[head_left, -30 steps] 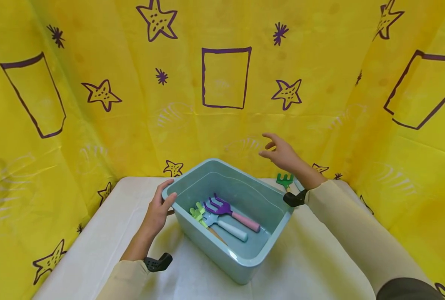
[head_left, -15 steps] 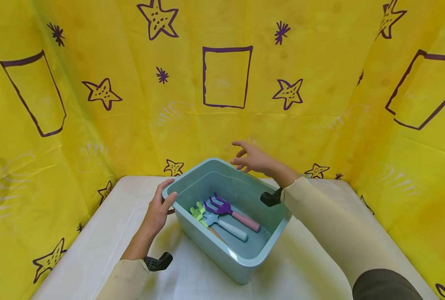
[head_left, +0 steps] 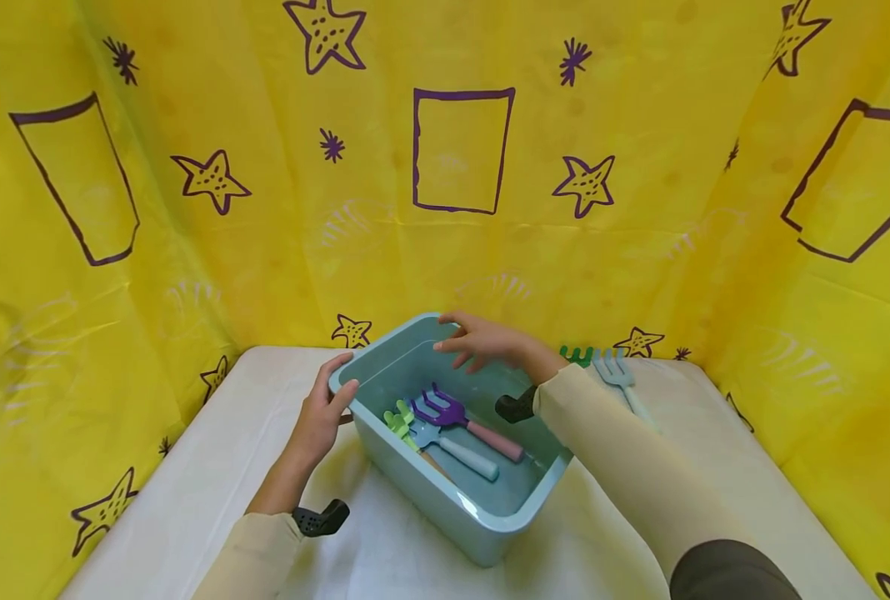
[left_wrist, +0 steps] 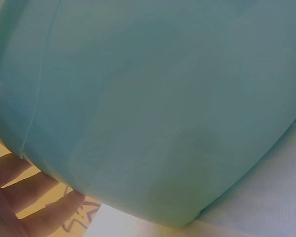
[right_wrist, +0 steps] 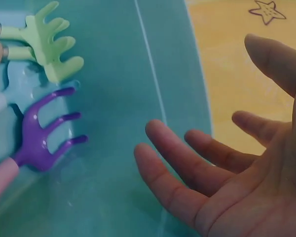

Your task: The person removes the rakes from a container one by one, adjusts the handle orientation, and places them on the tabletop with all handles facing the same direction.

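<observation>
A pale blue-green plastic bin [head_left: 415, 479] stands turned at an angle on the white surface. My left hand [head_left: 321, 412] holds its left corner, thumb at the rim and fingers along the outer wall. Above the bin's back side hovers my right hand [head_left: 486, 342], fingers spread and slightly bent, nothing in it. Inside the bin lie a purple hand rake [head_left: 445, 410] with a pink handle, a light blue toy garden tool [head_left: 471, 460], and light green rakes [right_wrist: 52, 44] with brown handles. The purple tines sit left of my right fingertips in the right wrist view.
Right of the bin, a light blue garden fork [head_left: 616, 372] and a green rake [head_left: 577, 356], partly behind my right arm, lie near the back edge. A yellow cloth [head_left: 460, 267] with purple drawings hangs around the white table surface [head_left: 212, 467].
My right hand has moved left and down from beyond the bin's right side to over its back rim. My left hand stays at the corner; the tools inside have not moved.
</observation>
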The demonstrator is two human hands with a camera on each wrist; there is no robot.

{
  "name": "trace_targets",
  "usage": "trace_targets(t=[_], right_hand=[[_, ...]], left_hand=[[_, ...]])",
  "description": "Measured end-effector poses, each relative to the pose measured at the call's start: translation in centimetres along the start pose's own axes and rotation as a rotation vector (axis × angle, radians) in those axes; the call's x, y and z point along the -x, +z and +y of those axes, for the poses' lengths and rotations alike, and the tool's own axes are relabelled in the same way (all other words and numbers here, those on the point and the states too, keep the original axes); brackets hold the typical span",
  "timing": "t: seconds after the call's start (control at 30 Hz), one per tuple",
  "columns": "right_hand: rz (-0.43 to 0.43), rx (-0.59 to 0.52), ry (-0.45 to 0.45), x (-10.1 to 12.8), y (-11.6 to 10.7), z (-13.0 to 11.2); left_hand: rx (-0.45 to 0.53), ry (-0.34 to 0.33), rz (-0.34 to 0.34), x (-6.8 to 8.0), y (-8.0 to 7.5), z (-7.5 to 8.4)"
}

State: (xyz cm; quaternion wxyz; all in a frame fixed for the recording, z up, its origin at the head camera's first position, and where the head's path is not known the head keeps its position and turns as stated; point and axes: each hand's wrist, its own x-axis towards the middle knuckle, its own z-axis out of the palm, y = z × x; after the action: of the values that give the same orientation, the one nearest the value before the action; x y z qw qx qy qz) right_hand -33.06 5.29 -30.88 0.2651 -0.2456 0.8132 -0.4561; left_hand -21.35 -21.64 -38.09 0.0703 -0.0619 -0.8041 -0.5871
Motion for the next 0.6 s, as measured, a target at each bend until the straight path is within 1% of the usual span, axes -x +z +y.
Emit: trace_targets(t=[0.17,0.3,0.6], right_hand=[[-0.041,-0.043,0.025,-0.8,1.1,1.2],[-0.065,-0.080,0.073,-1.2,1.8,2.4],[-0.148,-0.075,0.167,-1.7,3.0,3.5]], left_hand=[[-0.003,0.001,0.001,-0.1,0.1,0.0],[-0.006,0.001,-0.002,-0.1,0.2,0.0],[-0.014,0.008,0.005,0.1,0.1,0.3]])
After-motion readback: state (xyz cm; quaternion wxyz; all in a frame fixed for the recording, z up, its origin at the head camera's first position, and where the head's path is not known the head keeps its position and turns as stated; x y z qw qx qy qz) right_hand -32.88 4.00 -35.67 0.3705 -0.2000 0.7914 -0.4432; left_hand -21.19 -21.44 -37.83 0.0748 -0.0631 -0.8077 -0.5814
